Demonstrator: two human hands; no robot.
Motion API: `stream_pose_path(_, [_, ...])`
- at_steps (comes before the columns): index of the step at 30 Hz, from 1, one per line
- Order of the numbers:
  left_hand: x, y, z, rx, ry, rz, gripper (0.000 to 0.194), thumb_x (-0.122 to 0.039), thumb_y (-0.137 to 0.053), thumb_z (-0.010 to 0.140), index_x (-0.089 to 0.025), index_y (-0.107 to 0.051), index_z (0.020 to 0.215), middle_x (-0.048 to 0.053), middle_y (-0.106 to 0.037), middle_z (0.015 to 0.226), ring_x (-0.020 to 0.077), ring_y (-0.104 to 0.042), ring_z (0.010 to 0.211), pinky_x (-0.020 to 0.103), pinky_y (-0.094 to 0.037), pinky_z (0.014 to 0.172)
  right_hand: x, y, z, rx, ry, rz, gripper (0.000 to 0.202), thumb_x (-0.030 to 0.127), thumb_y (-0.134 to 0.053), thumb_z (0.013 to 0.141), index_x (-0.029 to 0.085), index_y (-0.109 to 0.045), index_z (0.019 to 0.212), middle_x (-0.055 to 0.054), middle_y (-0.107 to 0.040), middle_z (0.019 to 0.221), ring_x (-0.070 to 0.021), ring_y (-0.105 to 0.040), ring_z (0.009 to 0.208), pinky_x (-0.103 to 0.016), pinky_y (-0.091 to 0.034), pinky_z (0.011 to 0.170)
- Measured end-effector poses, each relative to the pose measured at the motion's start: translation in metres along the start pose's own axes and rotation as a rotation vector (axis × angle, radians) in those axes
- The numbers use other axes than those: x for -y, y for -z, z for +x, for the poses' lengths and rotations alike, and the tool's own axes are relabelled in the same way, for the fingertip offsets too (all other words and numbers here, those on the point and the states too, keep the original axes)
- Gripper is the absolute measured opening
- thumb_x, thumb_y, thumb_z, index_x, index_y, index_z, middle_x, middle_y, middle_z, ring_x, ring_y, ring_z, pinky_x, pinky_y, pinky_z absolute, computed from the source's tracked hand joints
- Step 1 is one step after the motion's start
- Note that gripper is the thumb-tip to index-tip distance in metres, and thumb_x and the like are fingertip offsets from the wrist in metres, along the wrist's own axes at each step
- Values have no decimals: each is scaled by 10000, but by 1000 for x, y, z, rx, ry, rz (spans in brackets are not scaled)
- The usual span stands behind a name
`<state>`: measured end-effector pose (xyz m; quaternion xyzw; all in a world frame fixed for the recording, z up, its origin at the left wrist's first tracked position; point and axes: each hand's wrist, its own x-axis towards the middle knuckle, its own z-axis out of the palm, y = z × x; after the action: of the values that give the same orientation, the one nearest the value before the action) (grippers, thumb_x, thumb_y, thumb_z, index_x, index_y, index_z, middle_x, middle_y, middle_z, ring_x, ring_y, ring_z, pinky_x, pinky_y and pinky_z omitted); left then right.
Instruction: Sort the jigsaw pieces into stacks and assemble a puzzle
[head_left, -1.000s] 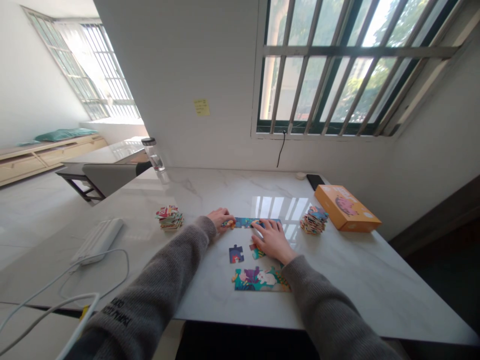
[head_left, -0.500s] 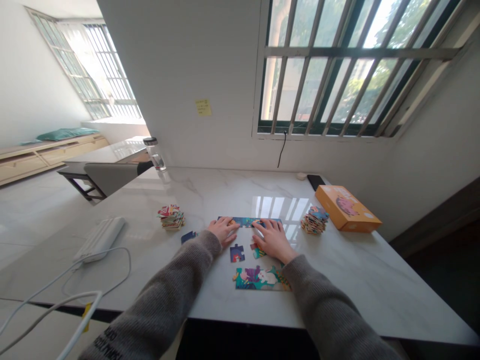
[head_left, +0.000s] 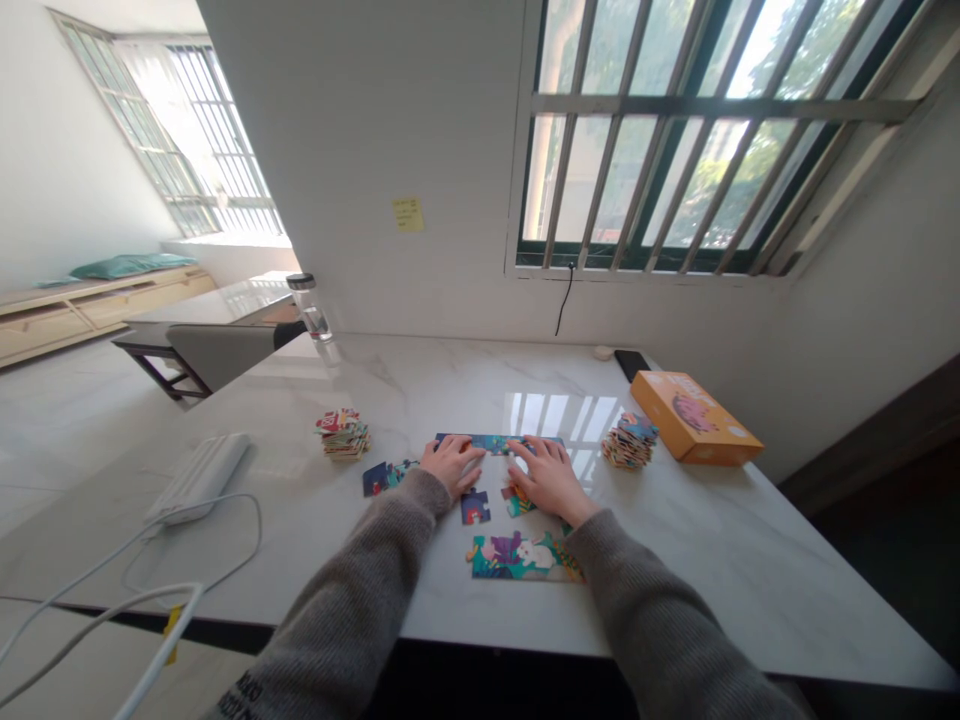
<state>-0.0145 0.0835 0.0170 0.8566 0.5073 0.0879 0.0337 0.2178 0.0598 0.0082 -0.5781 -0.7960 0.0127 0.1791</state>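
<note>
A dark blue strip of joined jigsaw pieces (head_left: 496,442) lies flat on the white table. My left hand (head_left: 451,466) rests on its left part, fingers stretched out and apart. My right hand (head_left: 549,474) lies on the right part, palm down with fingers spread. Below, between the hands, is a loose purple-blue jigsaw piece (head_left: 475,508). A green and orange piece (head_left: 516,501) sits partly under my right hand. Nearer me lies a joined strip with a white rabbit (head_left: 517,556), its right end partly hidden by my right sleeve. Dark blue pieces (head_left: 379,479) lie beside my left wrist.
Stacks of jigsaw pieces stand at left (head_left: 343,436) and right (head_left: 628,443). An orange box (head_left: 694,418) and a black phone (head_left: 631,364) are at the right. A white power strip (head_left: 202,480) with cables lies left; a clear bottle (head_left: 312,310) stands at the back corner.
My left hand and forearm have shifted slightly right, uncovering more of the dark blue pieces beside the wrist. My right hand has moved only slightly, and the strips look unmoved.
</note>
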Motion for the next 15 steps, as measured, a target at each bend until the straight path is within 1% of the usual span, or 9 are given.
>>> stream_pose_path(3, [9,3,-5,-130,13,-9,350,-378,-521,940,-309,-584,1277,75,-592,1291,276,-505,1219,524,-287,1096,-10,6,2,-120,-76,67,485,366,-464,975,268,-464,1450,-105,-543,1379,-295,-448,1266,-458,-331,1086])
stream_pose_path(5, [17,7,-10,-218,35,-30,325,-351,-489,951,-287,-595,1251,69,-626,1209,256,-534,1167,467,-331,1063,-18,9,3,-173,-116,113,452,332,-421,992,228,-489,1427,-108,-581,1328,-283,-472,1234,-428,-356,1067])
stream_pose_path(7, [25,11,-16,-267,55,-58,295,-329,-466,956,-276,-614,1205,64,-644,1148,241,-552,1127,409,-385,994,-24,10,4,-176,-129,141,421,312,-410,993,204,-533,1381,-108,-609,1284,-280,-493,1199,-413,-375,1050])
stream_pose_path(10, [31,12,-26,-293,35,-90,244,-292,-472,946,-264,-646,1115,56,-658,1086,228,-571,1087,376,-407,949,-24,8,2,-157,-108,161,385,298,-445,977,197,-579,1324,-108,-626,1244,-277,-511,1164,-403,-388,1034])
stream_pose_path(12, [30,8,-30,-310,-7,-104,221,-262,-481,935,-254,-660,1065,52,-668,1042,221,-585,1052,366,-416,926,-20,7,1,-153,-77,179,370,277,-466,965,198,-592,1304,-107,-633,1218,-273,-515,1150,-407,-393,1027])
stream_pose_path(15, [22,-3,-35,-344,-100,-122,207,-214,-481,924,-235,-672,1002,49,-681,972,212,-605,975,352,-436,868,-13,5,-2,-134,20,225,341,233,-473,956,221,-618,1264,-92,-645,1193,-264,-513,1148,-424,-388,1025])
